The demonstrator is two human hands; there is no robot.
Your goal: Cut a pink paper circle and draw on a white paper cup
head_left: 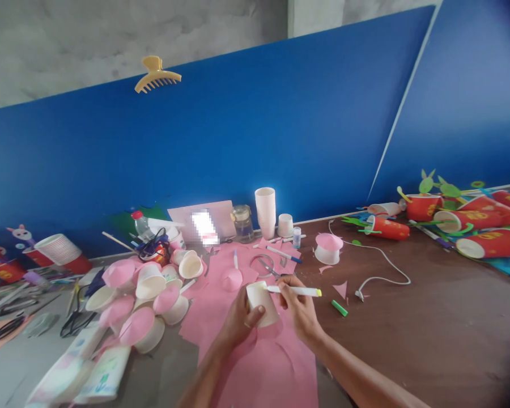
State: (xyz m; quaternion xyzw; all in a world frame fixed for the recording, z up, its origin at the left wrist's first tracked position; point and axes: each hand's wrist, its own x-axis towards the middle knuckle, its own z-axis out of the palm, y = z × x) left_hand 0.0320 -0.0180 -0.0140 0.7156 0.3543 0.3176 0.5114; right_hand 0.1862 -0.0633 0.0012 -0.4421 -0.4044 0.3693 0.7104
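My left hand (pixel 240 317) is wrapped round a white paper cup (pixel 262 309), held tilted above the pink paper (pixel 276 371). In my right hand (pixel 297 309) is a white marker (pixel 300 290) with a yellow end, its other end at the cup's upper side. Whether the tip touches the cup I cannot tell. Just beyond my hands, scissors (pixel 268 268) and a pink paper cone (pixel 232 279) lie on the pink sheets. A green marker cap (pixel 339 308) rests on the brown table to the right.
White cups with pink cone tops (pixel 142 327) crowd the left, beside a tissue pack (pixel 104 374). A cup stack (pixel 265 212) and a glass jar (pixel 242 224) stand at the back. Red cups (pixel 488 243) lie right, past a white cable (pixel 391 263).
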